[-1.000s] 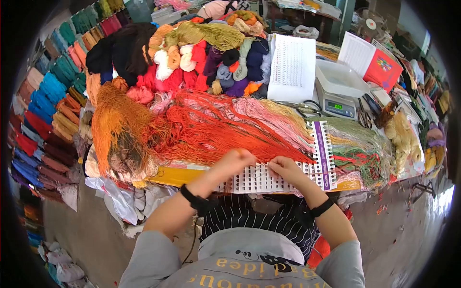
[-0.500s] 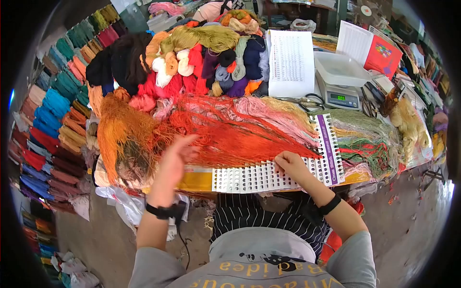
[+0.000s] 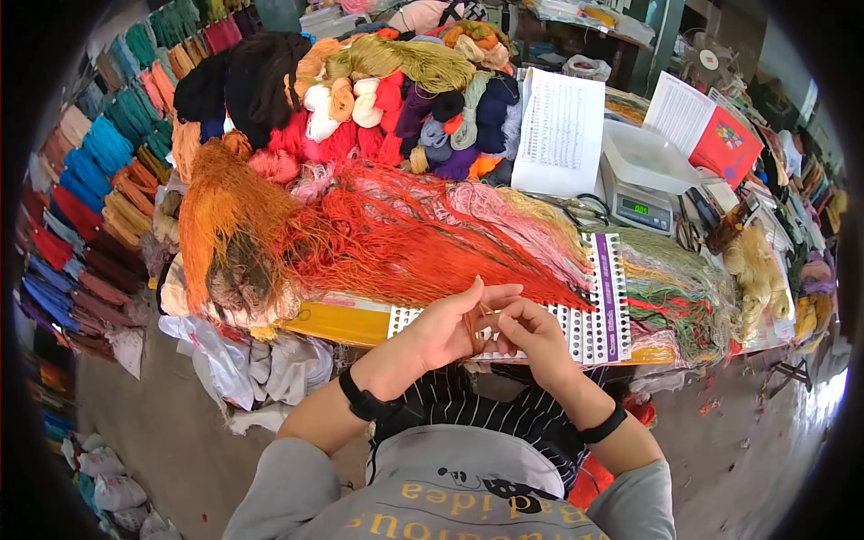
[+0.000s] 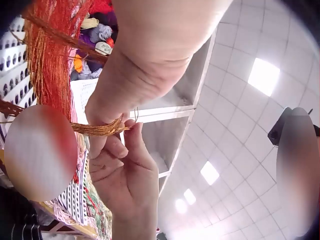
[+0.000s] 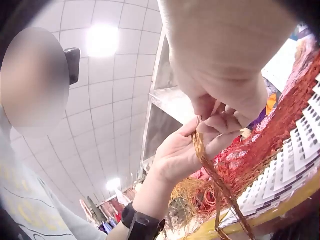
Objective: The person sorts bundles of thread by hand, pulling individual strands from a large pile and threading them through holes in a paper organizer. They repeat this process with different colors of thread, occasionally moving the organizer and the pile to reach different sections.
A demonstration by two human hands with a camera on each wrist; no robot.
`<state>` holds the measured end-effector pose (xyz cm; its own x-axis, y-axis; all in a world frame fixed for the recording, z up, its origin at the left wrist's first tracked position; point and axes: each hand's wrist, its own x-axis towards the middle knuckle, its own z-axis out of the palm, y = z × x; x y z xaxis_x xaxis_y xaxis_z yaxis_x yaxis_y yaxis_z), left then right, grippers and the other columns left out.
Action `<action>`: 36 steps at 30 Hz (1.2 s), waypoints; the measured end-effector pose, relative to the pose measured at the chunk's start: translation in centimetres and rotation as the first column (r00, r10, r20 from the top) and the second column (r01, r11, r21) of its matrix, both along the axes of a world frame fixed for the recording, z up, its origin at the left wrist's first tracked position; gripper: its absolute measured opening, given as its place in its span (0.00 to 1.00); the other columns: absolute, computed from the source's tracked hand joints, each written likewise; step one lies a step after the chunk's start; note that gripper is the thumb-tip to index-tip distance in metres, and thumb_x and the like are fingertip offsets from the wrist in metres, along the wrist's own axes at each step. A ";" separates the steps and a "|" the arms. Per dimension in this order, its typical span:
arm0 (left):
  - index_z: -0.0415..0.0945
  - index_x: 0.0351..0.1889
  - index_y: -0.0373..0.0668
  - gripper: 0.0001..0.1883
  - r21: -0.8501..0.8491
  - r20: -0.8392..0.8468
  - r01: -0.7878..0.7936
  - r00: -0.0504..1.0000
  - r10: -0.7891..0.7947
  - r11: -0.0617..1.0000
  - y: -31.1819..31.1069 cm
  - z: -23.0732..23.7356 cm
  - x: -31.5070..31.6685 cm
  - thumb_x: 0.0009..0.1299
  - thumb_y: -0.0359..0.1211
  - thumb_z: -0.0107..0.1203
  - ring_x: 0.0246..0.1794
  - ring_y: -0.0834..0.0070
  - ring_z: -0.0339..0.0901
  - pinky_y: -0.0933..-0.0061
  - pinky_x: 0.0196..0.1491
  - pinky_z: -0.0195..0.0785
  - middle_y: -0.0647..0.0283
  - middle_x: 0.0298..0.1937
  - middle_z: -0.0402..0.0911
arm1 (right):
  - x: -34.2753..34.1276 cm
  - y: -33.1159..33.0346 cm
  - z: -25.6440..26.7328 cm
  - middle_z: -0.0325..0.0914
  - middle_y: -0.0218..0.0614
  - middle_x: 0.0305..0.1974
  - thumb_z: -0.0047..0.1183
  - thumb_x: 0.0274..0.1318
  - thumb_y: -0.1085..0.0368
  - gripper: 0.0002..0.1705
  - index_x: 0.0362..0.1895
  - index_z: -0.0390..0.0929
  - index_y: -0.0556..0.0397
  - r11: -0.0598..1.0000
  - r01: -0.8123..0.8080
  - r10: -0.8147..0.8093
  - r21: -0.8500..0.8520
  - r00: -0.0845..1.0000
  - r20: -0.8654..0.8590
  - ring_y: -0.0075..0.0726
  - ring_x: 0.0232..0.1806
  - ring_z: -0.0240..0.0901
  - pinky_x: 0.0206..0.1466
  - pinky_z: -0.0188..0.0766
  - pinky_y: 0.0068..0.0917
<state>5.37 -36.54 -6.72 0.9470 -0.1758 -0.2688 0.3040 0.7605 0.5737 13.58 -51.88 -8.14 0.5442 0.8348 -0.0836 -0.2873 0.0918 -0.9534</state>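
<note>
At the table's front edge my two hands meet over a slim hank of orange-brown thread (image 5: 216, 177). My right hand (image 3: 538, 337) pinches it near its frayed end, thumb against fingers, as the left wrist view shows. The left hand (image 3: 445, 331) is turned palm up and holds the hank, which runs across its fingers and hangs below them; part of that grip is hidden behind the hand. Beneath both hands lies a white punched card (image 3: 580, 337) with rows of holes and a purple strip. Red threads (image 3: 432, 256) spread fan-like toward it.
Orange threads (image 3: 211, 220) heap at the left, with coloured skeins (image 3: 387, 117) behind. A printed sheet (image 3: 560, 130), a scale (image 3: 641, 209) with a clear tray and scissors (image 3: 585, 209) stand at the back right. Green and pink threads (image 3: 688, 288) lie right of the card.
The left hand swept out to the left over the red threads half a second ago, then came back to the right hand. Now the thread hank shows between both hands.
</note>
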 end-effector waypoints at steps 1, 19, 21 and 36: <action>0.64 0.62 0.42 0.28 -0.031 -0.007 -0.035 0.999 0.035 0.999 0.1 0.0 -0.1 0.75 0.50 0.31 0.53 0.69 0.70 0.58 0.55 0.64 0.61 0.56 0.70 | -0.3 0.0 0.3 0.74 0.29 0.31 0.45 0.62 0.69 0.04 0.35 0.69 0.55 0.999 0.012 -0.010 0.033 0.999 -0.053 0.19 0.25 0.66 0.31 0.65 0.17; 0.72 0.48 0.40 0.25 -0.033 -0.050 -0.740 0.673 0.738 0.672 18.9 -0.9 -12.5 0.74 0.51 0.36 0.10 0.87 0.48 0.84 0.15 0.40 0.75 0.17 0.60 | 34.1 -28.5 5.2 0.68 0.31 0.29 0.50 0.57 0.65 0.08 0.29 0.69 0.54 0.538 0.617 -0.635 0.575 0.745 -0.204 0.29 0.29 0.62 0.38 0.64 0.26; 0.71 0.50 0.40 0.24 -0.046 0.121 -0.702 0.702 0.701 0.711 18.0 1.1 -13.0 0.74 0.49 0.36 0.10 0.88 0.49 0.85 0.15 0.42 0.75 0.20 0.61 | 32.6 -29.2 7.6 0.61 0.23 0.19 0.50 0.59 0.63 0.12 0.25 0.66 0.50 0.362 0.777 -0.882 0.515 0.464 -0.081 0.20 0.20 0.53 0.25 0.55 0.15; 0.62 0.60 0.45 0.29 0.207 -0.374 0.085 0.927 -0.002 0.975 -0.2 -4.5 0.7 0.71 0.55 0.37 0.35 0.72 0.78 0.83 0.19 0.55 0.62 0.58 0.69 | 7.4 -1.8 -7.0 0.75 0.33 0.22 0.49 0.56 0.68 0.06 0.35 0.72 0.59 0.949 0.114 0.021 -0.294 0.908 0.418 0.21 0.20 0.70 0.25 0.67 0.19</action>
